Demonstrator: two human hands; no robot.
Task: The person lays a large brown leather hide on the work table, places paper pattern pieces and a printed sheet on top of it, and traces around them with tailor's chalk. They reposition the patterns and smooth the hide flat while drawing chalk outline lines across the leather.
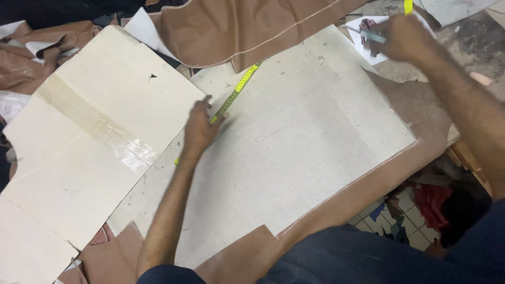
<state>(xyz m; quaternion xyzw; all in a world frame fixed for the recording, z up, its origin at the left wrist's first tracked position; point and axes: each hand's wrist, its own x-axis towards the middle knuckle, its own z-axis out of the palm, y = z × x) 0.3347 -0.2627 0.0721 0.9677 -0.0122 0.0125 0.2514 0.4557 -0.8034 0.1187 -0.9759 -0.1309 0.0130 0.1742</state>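
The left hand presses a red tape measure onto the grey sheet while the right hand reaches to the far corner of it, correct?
Not quite. In the head view the tape measure is yellow, not red. The left hand does press it onto the grey sheet, and the right hand reaches to the far corner.

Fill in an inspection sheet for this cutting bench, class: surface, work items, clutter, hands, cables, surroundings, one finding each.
Surface: bench almost wholly covered by sheet material; a bare worn patch shows at the top right.
Work items: pale grey pattern sheet lies flat on brown leather; a yellow measuring tape runs across its upper left edge.
Clutter: taped cream card pattern on the left; loose brown leather piece at the top.
Hands: left hand presses the tape down; right hand grips a small blue-grey tool.
Cables: nothing seen.
Surroundings: tiled floor with scraps below the bench edge.
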